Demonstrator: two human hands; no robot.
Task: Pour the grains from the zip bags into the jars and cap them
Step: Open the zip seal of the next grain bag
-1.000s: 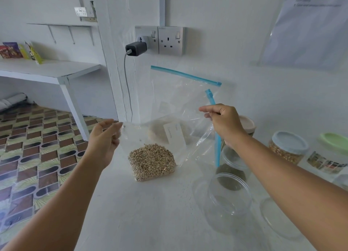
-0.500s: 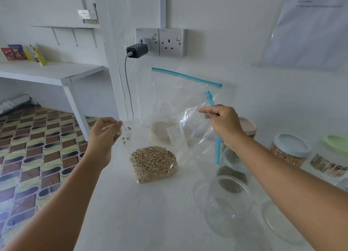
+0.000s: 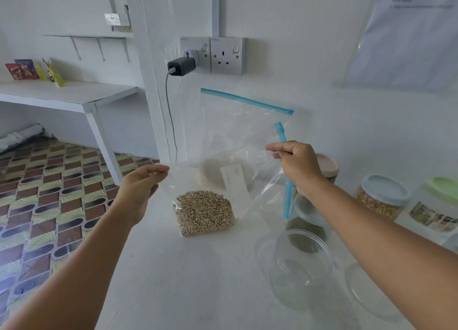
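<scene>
I hold the zip bag of grains [image 3: 204,212] up by its two corners, and its heavy bottom with the beige grains rests on the white table [image 3: 188,280], near the middle. My left hand [image 3: 138,188] pinches the left corner of the clear plastic with a narrow grip. My right hand [image 3: 297,166] pinches the other corner just beside the blue zip strip [image 3: 285,171], which hangs down from my fingers.

I think the step now is to get the bag mouth open and bring it to the empty clear jar [image 3: 301,267], which stands open near me on the right. To do it well, I should keep one corner pinched, lift the bag so the grains slide to one low corner, and set that corner right over the jar mouth before tipping. Pour slowly. The plastic is floppy, so grains may spill onto the table if the mouth sags.

Behind my bag a second zip bag [image 3: 238,136] leans on the wall, with pale grains low in it. On the right stand a jar of dark grains [image 3: 307,220] and a jar with a blue lid [image 3: 383,195]. A clear lid [image 3: 371,292] lies flat on the table near the empty jar.

The wall [image 3: 309,57] is white, with a wall socket [image 3: 226,55] and a black charger [image 3: 181,67] plugged in. Far left is a white shelf [image 3: 62,94] over a patterned tile floor [image 3: 37,205].
</scene>
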